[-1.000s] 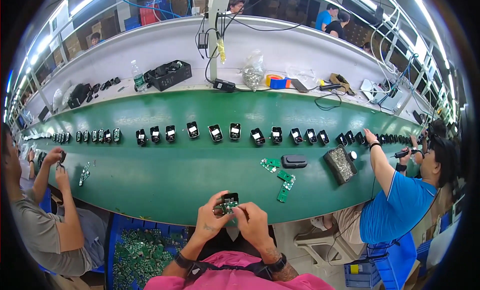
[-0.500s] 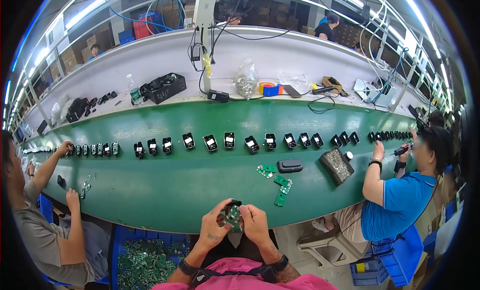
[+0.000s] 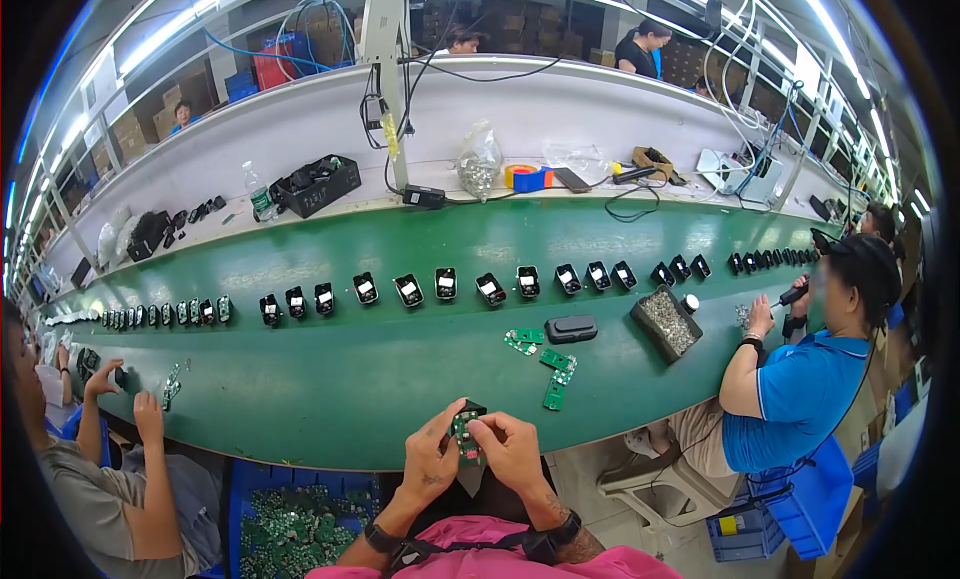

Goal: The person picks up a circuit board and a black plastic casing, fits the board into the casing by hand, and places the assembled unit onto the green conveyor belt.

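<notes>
A small black case (image 3: 467, 409) is held over the near edge of the green table (image 3: 330, 399), with a green circuit board (image 3: 467, 441) at its open face. The case is gripped at its side by the left hand (image 3: 434, 453), fingers curled part-closed around it. The board is pinched or pressed by the right hand (image 3: 507, 449), thumb and fingers drawn nearly together (exact contact is hidden by the fingers). The fit of board to case is judged incomplete; full seating cannot be confirmed.

Beyond, a row of open black housings (image 3: 446, 283) is laid out, many with a white patch visible inside; whether these are finished cannot be told. Work is judged to remain: loose boards (image 3: 553, 395) are left on the table, and many more are piled in the blue bin (image 3: 243, 479).
</notes>
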The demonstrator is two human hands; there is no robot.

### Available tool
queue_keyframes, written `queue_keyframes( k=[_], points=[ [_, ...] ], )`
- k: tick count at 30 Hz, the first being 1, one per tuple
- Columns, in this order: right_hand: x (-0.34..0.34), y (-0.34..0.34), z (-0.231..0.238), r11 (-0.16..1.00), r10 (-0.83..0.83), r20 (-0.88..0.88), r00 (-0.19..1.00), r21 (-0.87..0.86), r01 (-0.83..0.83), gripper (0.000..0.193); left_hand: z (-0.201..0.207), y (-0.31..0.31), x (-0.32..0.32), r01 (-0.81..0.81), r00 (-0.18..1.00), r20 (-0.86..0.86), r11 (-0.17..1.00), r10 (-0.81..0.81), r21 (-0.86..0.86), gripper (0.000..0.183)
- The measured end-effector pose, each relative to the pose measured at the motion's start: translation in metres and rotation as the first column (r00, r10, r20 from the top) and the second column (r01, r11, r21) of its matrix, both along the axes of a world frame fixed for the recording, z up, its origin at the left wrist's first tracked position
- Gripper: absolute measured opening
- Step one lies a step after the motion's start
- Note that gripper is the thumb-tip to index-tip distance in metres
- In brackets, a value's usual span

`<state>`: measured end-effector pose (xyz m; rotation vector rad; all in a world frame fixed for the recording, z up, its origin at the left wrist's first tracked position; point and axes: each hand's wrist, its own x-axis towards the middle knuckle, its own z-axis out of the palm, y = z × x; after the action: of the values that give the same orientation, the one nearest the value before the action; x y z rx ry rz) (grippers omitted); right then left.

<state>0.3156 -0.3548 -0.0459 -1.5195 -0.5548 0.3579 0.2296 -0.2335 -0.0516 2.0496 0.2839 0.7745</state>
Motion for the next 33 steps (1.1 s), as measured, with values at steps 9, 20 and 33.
queue_keyframes(
  k=[9, 20, 33],
  points=[
    [0.011, -0.007, 0.009, 0.996, -0.037, -0.097, 0.995, -0.089, 0.029, 0.02, -0.008, -0.002, 0.003, 0.054, 0.993, -0.097, 0.98, -0.074, -0.19, 0.05],
    [0.013, -0.002, 0.002, 0.989, -0.065, -0.005, 0.998, -0.135, 0.064, 0.024, -0.002, -0.005, 0.002, 0.099, 0.992, -0.008, 0.811, -0.127, -0.577, 0.046],
    [0.013, 0.003, -0.004, 0.963, -0.029, 0.281, 0.959, -0.251, 0.102, 0.029, 0.004, -0.011, 0.002, -0.018, 0.986, -0.153, 0.878, -0.063, -0.478, 0.045]
  ],
)
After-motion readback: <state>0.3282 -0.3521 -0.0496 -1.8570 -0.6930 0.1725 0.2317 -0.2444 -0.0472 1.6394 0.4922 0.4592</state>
